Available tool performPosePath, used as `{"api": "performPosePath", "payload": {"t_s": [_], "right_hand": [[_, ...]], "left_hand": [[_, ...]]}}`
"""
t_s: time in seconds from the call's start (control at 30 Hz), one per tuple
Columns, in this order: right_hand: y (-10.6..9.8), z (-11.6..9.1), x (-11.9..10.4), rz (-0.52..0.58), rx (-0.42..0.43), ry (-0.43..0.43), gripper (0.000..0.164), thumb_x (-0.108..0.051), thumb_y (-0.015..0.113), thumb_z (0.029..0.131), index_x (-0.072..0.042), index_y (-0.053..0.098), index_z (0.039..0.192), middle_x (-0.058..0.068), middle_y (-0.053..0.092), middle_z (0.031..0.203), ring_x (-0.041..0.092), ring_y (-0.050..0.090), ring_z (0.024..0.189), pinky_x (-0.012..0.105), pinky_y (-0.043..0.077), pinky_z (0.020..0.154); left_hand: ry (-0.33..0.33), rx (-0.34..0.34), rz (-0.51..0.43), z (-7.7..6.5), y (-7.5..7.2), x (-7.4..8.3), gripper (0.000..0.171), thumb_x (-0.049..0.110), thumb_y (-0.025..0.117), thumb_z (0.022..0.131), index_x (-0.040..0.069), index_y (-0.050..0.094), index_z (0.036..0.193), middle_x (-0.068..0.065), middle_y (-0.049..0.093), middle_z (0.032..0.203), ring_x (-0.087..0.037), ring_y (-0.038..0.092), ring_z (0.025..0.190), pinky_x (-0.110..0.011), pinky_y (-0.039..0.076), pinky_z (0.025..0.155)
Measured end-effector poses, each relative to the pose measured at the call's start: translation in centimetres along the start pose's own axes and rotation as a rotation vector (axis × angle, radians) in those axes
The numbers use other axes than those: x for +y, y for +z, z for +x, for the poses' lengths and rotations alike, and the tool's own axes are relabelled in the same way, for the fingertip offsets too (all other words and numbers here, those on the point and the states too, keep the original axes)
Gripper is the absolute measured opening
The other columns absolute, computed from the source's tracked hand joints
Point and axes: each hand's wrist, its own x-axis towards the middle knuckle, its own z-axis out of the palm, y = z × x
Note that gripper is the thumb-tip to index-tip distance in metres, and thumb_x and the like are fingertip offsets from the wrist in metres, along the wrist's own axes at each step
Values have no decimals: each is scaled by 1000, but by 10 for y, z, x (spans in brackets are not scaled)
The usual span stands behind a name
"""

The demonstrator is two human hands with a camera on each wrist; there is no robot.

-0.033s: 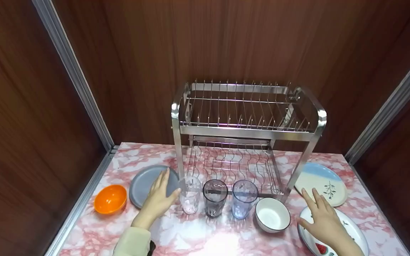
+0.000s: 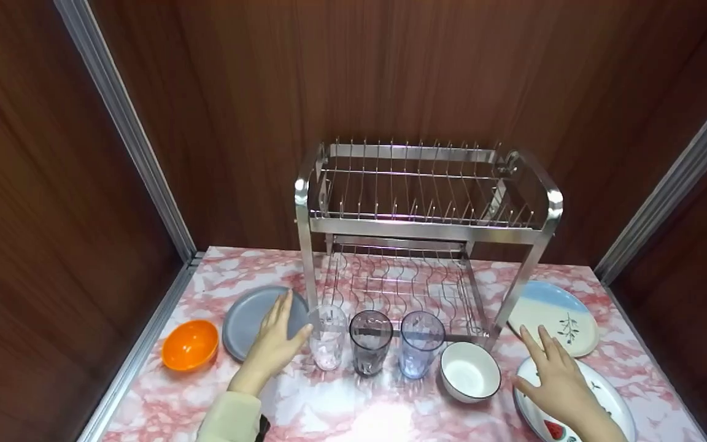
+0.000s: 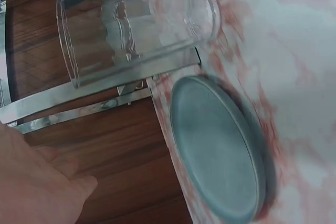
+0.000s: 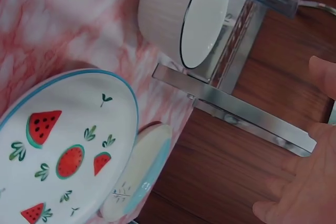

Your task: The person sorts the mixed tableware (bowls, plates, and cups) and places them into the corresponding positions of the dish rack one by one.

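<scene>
My left hand [image 2: 272, 344], fingers extended and holding nothing, hovers by the grey plate [image 2: 249, 325] and overlaps it in the head view. Just right of its thumb stands a clear glass [image 2: 329, 344]. My right hand [image 2: 557, 380], also with spread fingers and nothing in it, hangs over the watermelon-patterned plate [image 4: 79, 145]. Beyond its fingertips lies a cream and blue plate [image 2: 559, 316] with a plant drawing. To this hand's left sits a white bowl [image 2: 470, 372] with a dark rim.
A two-tier metal dish rack [image 2: 427, 230] stands at the back of the marbled table. Along its front are a dark glass [image 2: 370, 344] and a bluish glass [image 2: 421, 347]. An orange bowl [image 2: 190, 345] sits at far left. Wooden panels [image 2: 390, 73] enclose the table.
</scene>
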Motion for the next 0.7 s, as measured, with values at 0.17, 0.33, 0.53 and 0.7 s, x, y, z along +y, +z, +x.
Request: {"api": "performPosePath", "payload": {"t_s": [0.17, 0.33, 0.53, 0.7], "right_hand": [[9, 0, 6, 26, 18, 20, 93, -40, 64, 74, -23, 4, 142, 27, 14, 141, 53, 21, 119, 67, 23, 91], [20, -6, 19, 77, -15, 98, 97, -43, 62, 75, -21, -6, 141, 30, 8, 140, 54, 20, 117, 69, 27, 86], [38, -20, 45, 150, -19, 192, 101, -45, 58, 78, -14, -15, 139, 35, 2, 137, 60, 18, 112, 71, 25, 84], [58, -35, 70, 140, 64, 295, 102, -37, 61, 77, -7, -15, 138, 41, 6, 132, 63, 21, 108, 71, 23, 87]], "left_hand": [[-16, 31, -114, 10, 4, 6, 81, 52, 48, 82, 33, -5, 140, -4, 1, 149, -36, 8, 135, -58, 15, 105], [-12, 82, -241, 24, 7, 15, 82, 45, 52, 83, 26, -2, 141, -10, 4, 149, -36, 11, 134, -55, 15, 106], [-66, 130, -462, 42, 8, 25, 82, 35, 59, 81, 21, 5, 142, -14, 13, 147, -34, 18, 133, -51, 16, 108], [-61, 131, -571, 55, 11, 34, 81, 26, 61, 81, 22, 7, 142, -13, 18, 146, -33, 24, 131, -46, 20, 109]]}}
